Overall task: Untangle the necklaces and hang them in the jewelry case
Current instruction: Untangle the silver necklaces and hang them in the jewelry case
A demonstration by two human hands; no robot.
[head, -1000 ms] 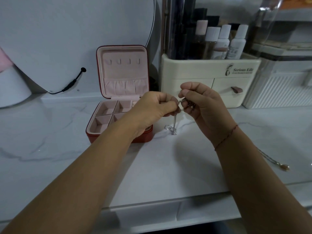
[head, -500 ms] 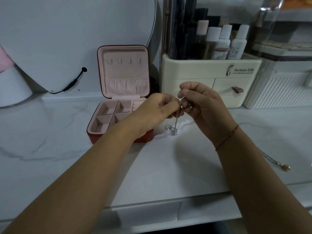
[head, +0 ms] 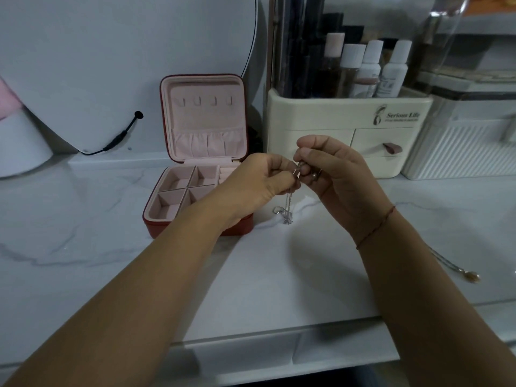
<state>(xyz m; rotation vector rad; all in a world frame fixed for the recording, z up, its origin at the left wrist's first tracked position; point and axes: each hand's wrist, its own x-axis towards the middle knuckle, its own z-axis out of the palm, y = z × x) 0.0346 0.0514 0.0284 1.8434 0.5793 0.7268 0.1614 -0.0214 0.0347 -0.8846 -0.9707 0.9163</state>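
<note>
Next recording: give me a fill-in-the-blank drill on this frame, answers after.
The jewelry case lid stands ____. Its lid carries ____ hooks, all bare. The left hand and right hand pinch a silver necklace; a second necklace lies on the table to the person's ____.
Answers: open; four; right.

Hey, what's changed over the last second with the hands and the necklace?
Nothing has visibly changed. The left hand and right hand still pinch the silver necklace between them, its end dangling. The jewelry case stays open with bare hooks, and the second necklace still lies on the counter to the right.
</note>
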